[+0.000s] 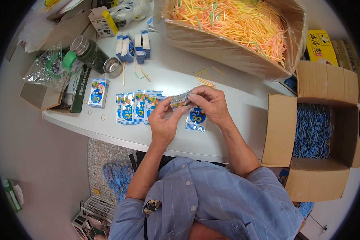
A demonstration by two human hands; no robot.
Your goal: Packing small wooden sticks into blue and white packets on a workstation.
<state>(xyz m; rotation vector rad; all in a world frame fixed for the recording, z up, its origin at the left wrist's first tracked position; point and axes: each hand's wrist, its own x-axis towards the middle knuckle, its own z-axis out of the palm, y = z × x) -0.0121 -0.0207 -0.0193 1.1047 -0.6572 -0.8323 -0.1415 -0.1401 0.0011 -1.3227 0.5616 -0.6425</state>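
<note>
I see left hand [164, 116] and right hand [210, 105] pinching small packet [180, 100]; other packet [196, 118], long near-to-far, lies by right hand.

Light's bright & fairly even, seems to come from above. Glossy white tabletop [248, 116] has pale glare approx. mid-pic, dulling to soft grey shadow R of my bare right hand [212, 106] & forearm. Crinkled clear plastic bag [48, 68] throws white glints. My fingers look reasonably sharp — no obvious blur. Fisheye bends the tabletop's front edge; outer stuff's stretched, softer — black vignette all round, esp. corners.
</note>
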